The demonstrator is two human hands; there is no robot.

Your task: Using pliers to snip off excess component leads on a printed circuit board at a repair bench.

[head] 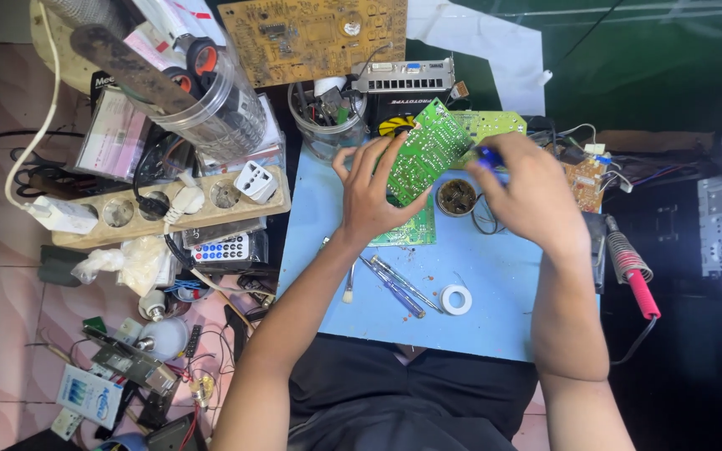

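My left hand [371, 194] grips a green circuit board [428, 149] by its lower edge and tilts it up over a blue mat [495, 292]. My right hand [532, 194] is closed around a blue-handled tool [488, 156] whose tip meets the board's right edge. A second green board [407, 232] lies flat on the mat under my left hand. A small round tin [456, 197] sits between my hands.
Screwdrivers [396, 286], a small brush [348, 288] and a solder roll [456, 299] lie on the mat. A red-handled soldering iron [633, 271] rests at right. A wooden power strip [169, 205], a remote [221, 248], clear jars [219, 113] and a yellow board [315, 38] crowd the left and back.
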